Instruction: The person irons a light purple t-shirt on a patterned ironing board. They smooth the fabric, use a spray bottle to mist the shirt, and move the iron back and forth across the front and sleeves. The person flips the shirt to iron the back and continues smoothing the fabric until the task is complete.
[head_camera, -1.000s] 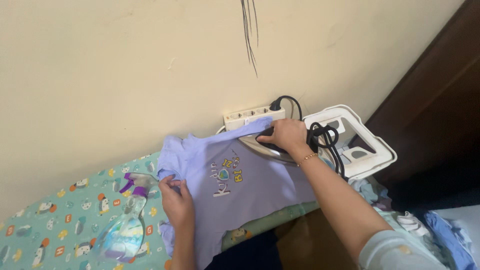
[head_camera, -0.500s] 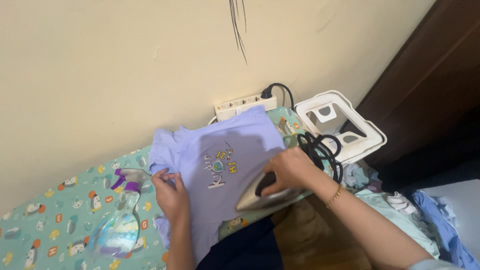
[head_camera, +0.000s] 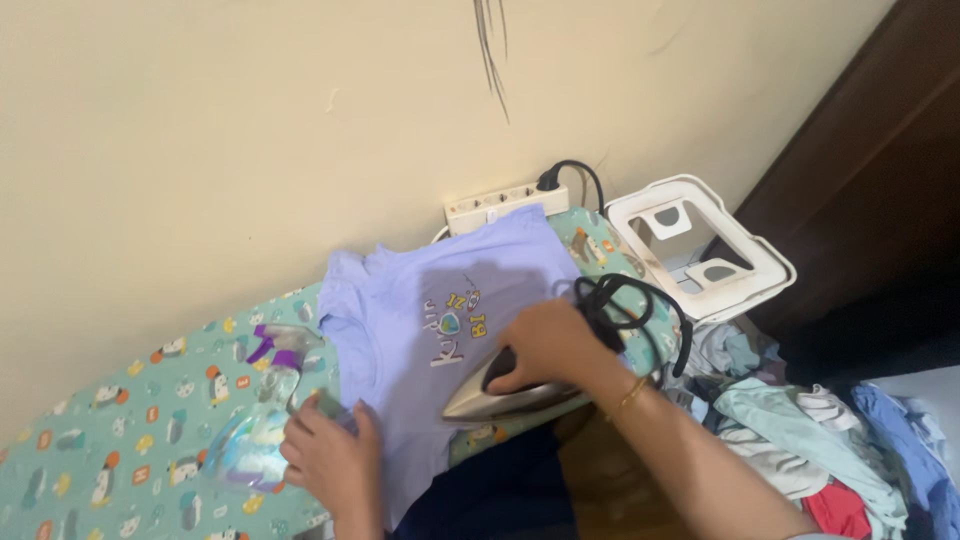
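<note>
wall (head_camera: 250, 130): plain cream, takes up the whole top half, with a few dark streaks running down near the top.
ironing board (head_camera: 110, 440): teal cover with little cartoon animals and letter blocks, runs from the bottom left up to the wall on the right.
door (head_camera: 870, 180): dark brown wood, right edge of the shot.
laundry pile (head_camera: 800, 430): messy heap of light blue, white and red clothes, bottom right, just past the board's end.
shirt (head_camera: 420, 330): small lilac tee with a print on the chest, spread flat on the board; near edge hangs off the board's front.
iron rest (head_camera: 700, 245): white plastic frame sitting beyond the board tip, next to the wall.
right hand (head_camera: 550, 345): fingers wrapped tight round the iron's dark handle, gold bracelet on the wrist.
left hand (head_camera: 325, 455): flat on the shirt's lower left edge, fingers pressed down on the fabric right beside the bottle. Honestly can't tell if it's pinching the cloth or just pinning it.
iron (head_camera: 510, 395): shiny metal sole, sitting on the shirt's near right part, close to the board's front edge, nose pointing left.
spray bottle (head_camera: 255, 420): clear with a purple trigger head, lying on its side on the board, left of the shirt.
cord (head_camera: 630, 300): black, bunched in loops just behind the right hand.
power strip (head_camera: 505, 205): white, against the wall, one black plug in its right end.
</note>
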